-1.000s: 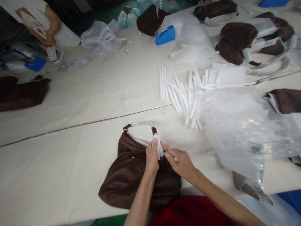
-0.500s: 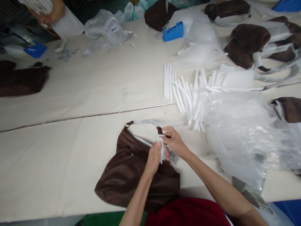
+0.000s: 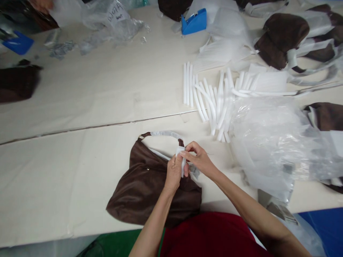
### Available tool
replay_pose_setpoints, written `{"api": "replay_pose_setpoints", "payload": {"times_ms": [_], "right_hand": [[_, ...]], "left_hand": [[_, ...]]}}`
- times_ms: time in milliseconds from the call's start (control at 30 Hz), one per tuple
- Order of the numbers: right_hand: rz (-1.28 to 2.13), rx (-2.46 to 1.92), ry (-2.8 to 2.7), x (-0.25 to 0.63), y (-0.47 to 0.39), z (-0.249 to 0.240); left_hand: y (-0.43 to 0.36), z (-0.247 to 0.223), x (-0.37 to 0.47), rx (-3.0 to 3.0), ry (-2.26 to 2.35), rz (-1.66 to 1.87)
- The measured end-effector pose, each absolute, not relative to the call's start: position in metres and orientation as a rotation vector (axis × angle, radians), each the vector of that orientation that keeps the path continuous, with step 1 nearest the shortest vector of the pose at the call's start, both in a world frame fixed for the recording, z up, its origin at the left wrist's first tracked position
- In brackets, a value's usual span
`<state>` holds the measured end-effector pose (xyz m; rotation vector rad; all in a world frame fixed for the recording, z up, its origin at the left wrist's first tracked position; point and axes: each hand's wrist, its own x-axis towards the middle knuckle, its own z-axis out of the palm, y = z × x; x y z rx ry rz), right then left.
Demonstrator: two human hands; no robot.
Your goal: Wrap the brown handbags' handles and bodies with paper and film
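A dark brown handbag (image 3: pixel 150 192) lies on the table in front of me, its strap (image 3: pixel 166 133) arched above it and covered in clear wrap. Near the strap's right end, a folded white foam sheet (image 3: pixel 180 150) sits around the strap's lower part. My left hand (image 3: pixel 174 171) is closed on this foam sheet, thumb in front and fingertips showing behind. Against the sheet's upper right edge, my right hand (image 3: pixel 197 159) is closed, its thumb and fingers pinching there. A small piece of clear plastic hangs beside the bag's right side.
White foam tubes (image 3: pixel 214 103) lie beyond my right hand, with clear plastic bags (image 3: pixel 273 142) to their right. A blue tape dispenser (image 3: pixel 194 22) stands farther back. More brown bags (image 3: pixel 286 39) lie at the upper right. Another person's hand (image 3: pixel 43 5) shows at the upper left.
The view has shifted slightly, so everything sits a little higher and to the left. My right thumb has come across onto the foam sheet, close to my left thumb.
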<state>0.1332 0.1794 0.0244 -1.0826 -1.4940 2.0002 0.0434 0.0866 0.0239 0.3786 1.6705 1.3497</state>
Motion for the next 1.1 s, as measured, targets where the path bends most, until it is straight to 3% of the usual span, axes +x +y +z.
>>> {"api": "replay_pose_setpoints", "payload": {"times_ms": [167,333,433,567,767,1100], "right_hand": [[1.902,-1.001,-1.663,0.125,0.184,0.028],[1.865,-1.141,-1.485,0.126,0.183,0.015],[2.067,-1.261,-1.343,0.133,0.175,0.014],[2.423,-1.068,-1.102,0.139,0.166,0.019],[2.31,-0.958,-0.893,0.142,0.157,0.014],[2.122,-1.127,-0.667,0.134,0.152,0.008]], "left_hand": [[0.086,0.026,0.043,0.419,1.719,1.314],[0.086,0.025,0.043,0.449,1.728,1.288],[0.086,0.022,0.043,0.502,1.75,1.285],[0.089,0.021,0.045,0.585,1.866,1.317],[0.092,0.024,0.049,0.68,1.72,1.194],[0.074,0.015,0.042,0.673,1.638,1.195]]}}
